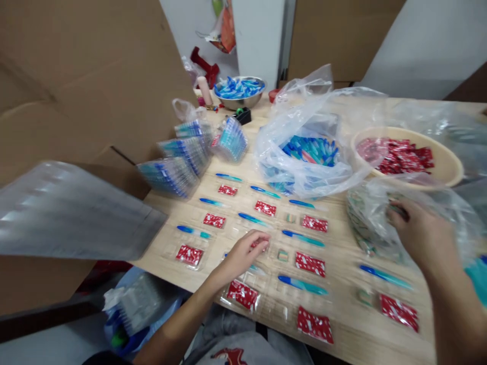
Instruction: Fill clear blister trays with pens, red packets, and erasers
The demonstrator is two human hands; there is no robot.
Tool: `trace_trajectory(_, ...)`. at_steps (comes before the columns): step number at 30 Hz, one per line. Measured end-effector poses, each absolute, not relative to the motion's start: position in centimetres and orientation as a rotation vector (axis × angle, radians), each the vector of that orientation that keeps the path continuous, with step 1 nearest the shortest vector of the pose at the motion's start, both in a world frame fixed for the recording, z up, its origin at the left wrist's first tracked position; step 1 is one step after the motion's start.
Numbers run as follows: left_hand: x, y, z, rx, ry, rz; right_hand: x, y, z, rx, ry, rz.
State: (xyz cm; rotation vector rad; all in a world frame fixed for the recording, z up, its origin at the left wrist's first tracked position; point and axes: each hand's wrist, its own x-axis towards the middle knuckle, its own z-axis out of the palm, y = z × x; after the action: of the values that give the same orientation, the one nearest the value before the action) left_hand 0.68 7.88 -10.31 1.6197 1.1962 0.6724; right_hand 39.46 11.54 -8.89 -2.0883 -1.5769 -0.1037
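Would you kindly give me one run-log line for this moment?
left hand: on red packet | right hand: in clear plastic bag

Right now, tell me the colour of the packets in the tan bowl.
Red packets with white markings, clearest in the head view.

Cardboard sheets (83, 81) and a blue bag (140, 314) beside the table (162, 223)
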Motion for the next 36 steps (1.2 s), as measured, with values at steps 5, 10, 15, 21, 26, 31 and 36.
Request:
trace_trajectory(5, 2.6, 8.6, -9.1, 1.734, 1.113, 0.683, 35.8, 8.3, -7.9, -1.682, -0.851, 0.367)
trace_trajectory(10, 10.0, 11.7, -6.0, 1.898, 0.796, 0.786, 35.1, 6.6, -8.4, -1.264, -0.625, 0.740)
trace_trajectory(15, 19.5, 14.6, -4.8, 1.865, 0.528, 0.764, 34.4, 5.0, -7.6, -1.081, -0.624, 0.864)
trace_trajectory(21, 23.7, 14.8, -4.9, 1.749, 0.410, 0.642, 35.1, 4.2, -7.7, -1.053, -0.771, 0.787)
trace_trajectory(26, 23.8, 14.5, -4.6, 1.739, 0.487, 0.678, 35.5, 3.9, -8.3, -1.096, -0.815, 0.652)
trace_trajectory(31, 23.6, 14.5, -4.5, 1.816, 0.502, 0.705, 35.3, 4.0, -8.2, -1.160, -0.932, 0.478)
trace_trajectory(36, 23.2, 14.8, -4.8, 1.831, 0.427, 0.691, 35.1, 4.2, -7.9, -1.293, -1.018, 0.259)
